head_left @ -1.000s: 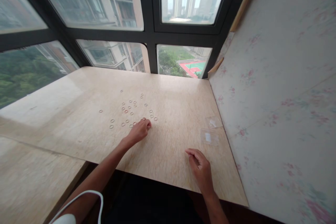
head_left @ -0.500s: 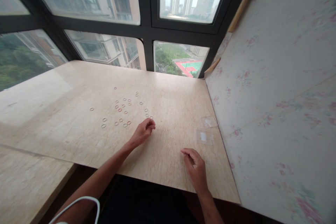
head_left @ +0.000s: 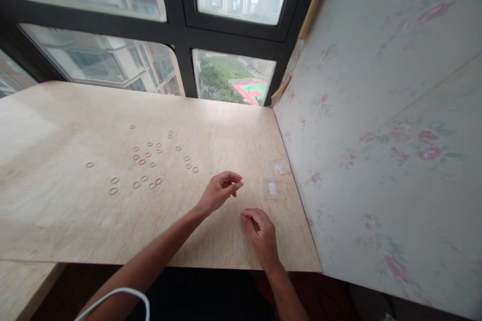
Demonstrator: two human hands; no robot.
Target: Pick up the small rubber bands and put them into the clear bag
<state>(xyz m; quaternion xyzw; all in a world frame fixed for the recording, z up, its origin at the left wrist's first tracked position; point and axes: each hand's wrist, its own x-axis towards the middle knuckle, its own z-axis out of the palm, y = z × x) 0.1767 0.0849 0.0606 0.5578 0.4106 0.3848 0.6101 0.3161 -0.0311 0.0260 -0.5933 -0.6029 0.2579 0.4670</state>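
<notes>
open desk (head_left: 226,133) ahead of your left hand (head_left: 222,191), up to window frame (head_left: 226,34). rings (head_left: 158,181) spread flat on left, gaps between most. to its right, short gap, then two clear plastic pieces (head_left: 281,193), low, near papered wall (head_left: 361,170). wall closes off right side. your right hand (head_left: 262,234) sits just nearer you, narrowing room between hands.

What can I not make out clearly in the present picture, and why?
Head view: the small item at the fingertips of the left hand; too small and partly covered by fingers.
Head view: inside the right hand; curled fingers hide whether it holds anything.
Head view: the clear plastic case; any print on its white patch is too small.
Head view: the white cable; the bottom edge cuts off its ends.
</notes>
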